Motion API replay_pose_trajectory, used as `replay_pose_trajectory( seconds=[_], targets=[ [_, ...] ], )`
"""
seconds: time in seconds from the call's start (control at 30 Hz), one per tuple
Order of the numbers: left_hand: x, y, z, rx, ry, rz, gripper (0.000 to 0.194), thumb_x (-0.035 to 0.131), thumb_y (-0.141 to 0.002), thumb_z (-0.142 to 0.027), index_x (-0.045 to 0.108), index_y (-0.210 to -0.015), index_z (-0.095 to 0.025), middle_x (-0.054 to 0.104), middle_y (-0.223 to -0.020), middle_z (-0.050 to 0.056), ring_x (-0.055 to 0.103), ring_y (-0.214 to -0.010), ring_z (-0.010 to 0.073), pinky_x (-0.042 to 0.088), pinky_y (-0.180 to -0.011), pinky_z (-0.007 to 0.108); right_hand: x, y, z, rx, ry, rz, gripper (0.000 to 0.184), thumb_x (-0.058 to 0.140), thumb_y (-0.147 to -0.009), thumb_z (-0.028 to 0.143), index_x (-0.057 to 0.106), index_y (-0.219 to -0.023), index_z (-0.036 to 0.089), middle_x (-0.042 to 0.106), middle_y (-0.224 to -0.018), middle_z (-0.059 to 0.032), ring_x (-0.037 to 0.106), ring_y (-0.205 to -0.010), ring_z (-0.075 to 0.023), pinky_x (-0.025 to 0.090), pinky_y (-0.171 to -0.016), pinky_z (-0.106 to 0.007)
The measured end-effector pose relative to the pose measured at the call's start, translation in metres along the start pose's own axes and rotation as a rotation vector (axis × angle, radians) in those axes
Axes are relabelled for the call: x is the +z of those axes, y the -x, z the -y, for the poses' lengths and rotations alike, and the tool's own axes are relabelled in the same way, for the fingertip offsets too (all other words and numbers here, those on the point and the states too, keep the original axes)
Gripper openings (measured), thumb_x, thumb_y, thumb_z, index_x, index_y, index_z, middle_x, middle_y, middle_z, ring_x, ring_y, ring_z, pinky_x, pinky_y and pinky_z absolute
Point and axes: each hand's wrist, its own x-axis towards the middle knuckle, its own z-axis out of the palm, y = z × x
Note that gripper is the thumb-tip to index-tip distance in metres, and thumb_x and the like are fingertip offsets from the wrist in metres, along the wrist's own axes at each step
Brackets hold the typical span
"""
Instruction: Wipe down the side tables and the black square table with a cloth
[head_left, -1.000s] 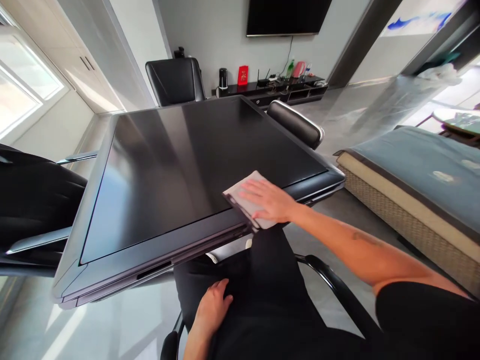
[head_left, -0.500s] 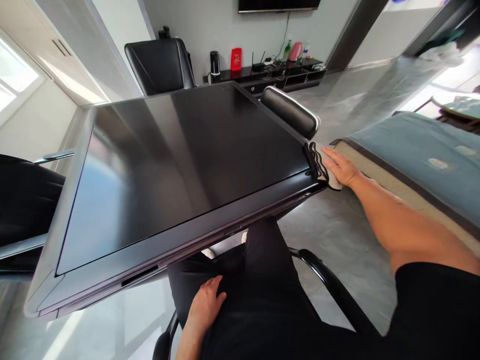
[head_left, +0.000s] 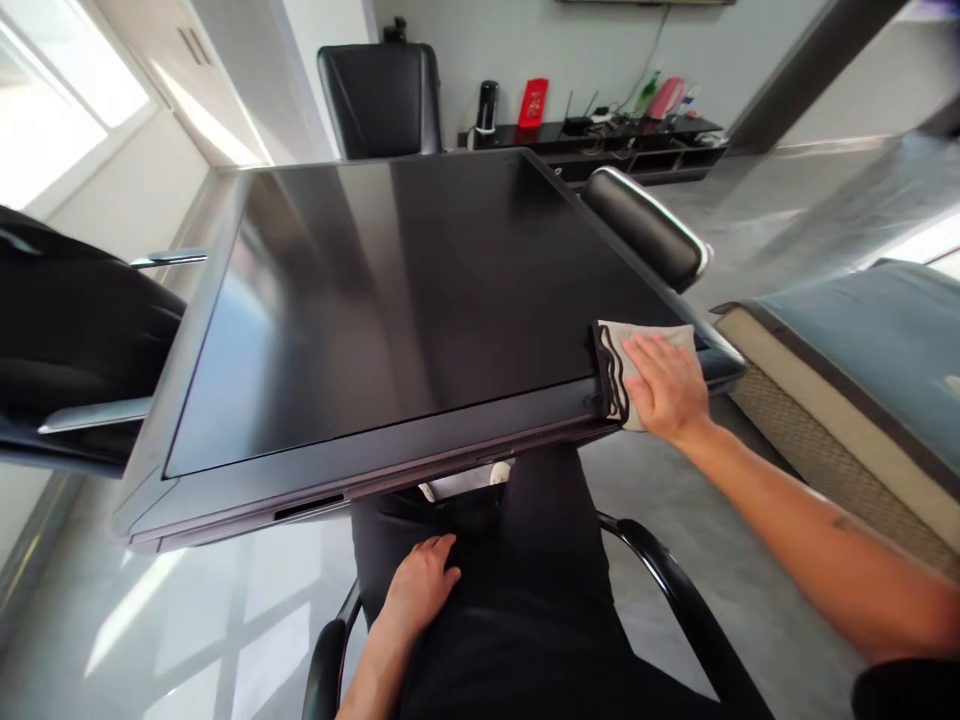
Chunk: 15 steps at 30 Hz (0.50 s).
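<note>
Pressing down on the near edge of the dark glossy surface [head_left: 375, 300], the right hand [head_left: 664, 388] lies spread, palm flat and fingers slightly apart, on a folded pale grey cloth [head_left: 609, 372] without pinching it. The cloth sits at right of centre, under the hand and across the bevelled rim, with its dark, wavy folded edge facing left. Half a second ago, hand and cloth were at the right corner; they have since slid inward along the near edge, so the corner now stands bare just to their right. Across the frame, the gloss on the top looks unbroken, and no other object lies on it.

The left hand [head_left: 420, 590] rests open on the thigh of the black trousers [head_left: 540, 530] at bottom centre, holding nothing, its fingers gently curved. A black chair armrest [head_left: 675, 570] curves beside the right arm. A black leather chair [head_left: 379, 100] stands beyond the far edge at top centre, and a bed with a blue cover [head_left: 862, 400] lies at right.
</note>
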Motion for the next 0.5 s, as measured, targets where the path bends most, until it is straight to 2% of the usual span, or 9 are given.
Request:
replay_pose_trajectory(
  seconds=[0.1,0.2,0.27,0.37,0.5],
  targets=[
    [0.0,0.003,0.0,0.016,0.027,-0.015,0.069,0.062,-0.103,-0.024,0.062,-0.171,-0.013,0.067,-0.171,0.015,0.061,-0.159,0.0296,0.039,-0.138,0.033,-0.001,-0.005,0.069,-0.184,-0.109,0.009,0.084,0.045,-0.112,0.049,0.028,-0.19,0.027,0.048,-0.187,-0.0157,0.044,-0.172,-0.0496,0.041,-0.134,-0.08],
    [-0.002,0.006,-0.002,0.019,0.055,-0.011,0.07,0.061,-0.101,-0.023,0.062,-0.17,-0.011,0.067,-0.17,0.018,0.063,-0.158,0.0328,0.041,-0.138,0.038,-0.003,-0.014,0.138,-0.388,-0.233,0.057,0.1,0.054,-0.109,0.054,-0.004,-0.19,0.043,0.032,-0.194,-0.0037,0.04,-0.174,-0.052,0.042,-0.132,-0.085],
    [-0.003,0.01,-0.004,0.018,0.075,-0.013,0.069,0.063,-0.099,-0.024,0.065,-0.167,-0.011,0.069,-0.166,0.02,0.065,-0.155,0.0356,0.045,-0.136,0.043,-0.005,-0.023,0.185,-0.502,-0.299,0.086,0.107,0.059,-0.109,0.055,-0.012,-0.188,0.045,0.028,-0.194,-0.0007,0.039,-0.174,-0.0529,0.042,-0.132,-0.086],
    [-0.007,0.015,-0.006,0.021,0.087,-0.033,0.065,0.066,-0.096,-0.026,0.07,-0.16,-0.015,0.074,-0.159,0.02,0.069,-0.149,0.0385,0.052,-0.131,0.047,-0.01,-0.04,0.254,-0.665,-0.357,0.141,0.107,0.066,-0.109,0.053,-0.003,-0.19,0.04,0.032,-0.193,-0.0048,0.037,-0.175,-0.0521,0.041,-0.135,-0.084],
    [-0.008,0.018,-0.006,0.025,0.083,-0.051,0.057,0.068,-0.094,-0.026,0.075,-0.151,-0.019,0.078,-0.149,0.02,0.073,-0.141,0.0395,0.058,-0.125,0.049,-0.017,-0.07,0.34,-0.932,-0.378,0.217,0.086,0.065,-0.113,0.054,0.036,-0.188,0.023,0.04,-0.19,-0.0134,0.032,-0.178,-0.0495,0.035,-0.14,-0.077]
  ],
)
